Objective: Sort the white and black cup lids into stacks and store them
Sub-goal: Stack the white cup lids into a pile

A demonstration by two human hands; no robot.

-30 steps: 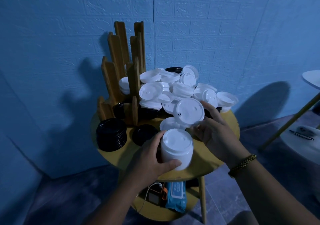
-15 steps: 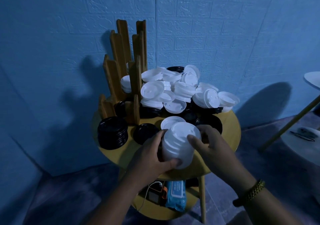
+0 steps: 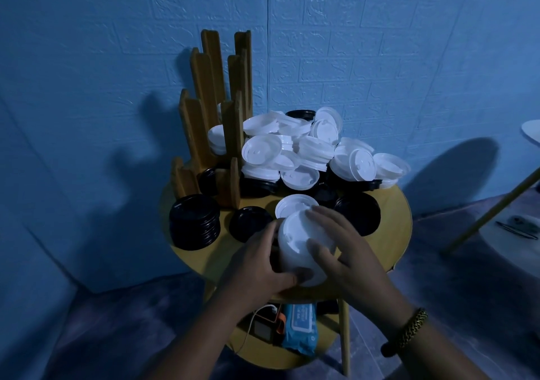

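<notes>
head view: a second ago the right hand [image 3: 350, 251] held a single white lid tilted up by the pile [image 3: 306, 148]. now that lid sits on top of the white stack [image 3: 295, 233] at lower centre, and the right hand lies over it, fingers spread and fairly straight, pressing down. the left hand [image 3: 257, 260] is curled round the stack's left side, thumb at its near lower edge, much as before. one more white lid looks sorted, and i judge this seating step nearly done. the pile in mid frame is large, so most of the work is left

the lids are thin moulded plastic, round, with raised rims and a small sip hole. nested, the whites make a smooth ribbed cylinder. the black stack [image 3: 194, 224] at left centre shows fine ridged edges and a dull sheen. the rack [image 3: 210, 110] at upper centre is plain wooden slats in stepped heights. whites show between its posts, but i cannot tell how they sit. the surface [image 3: 394, 233] is round, yellow and smooth
</notes>
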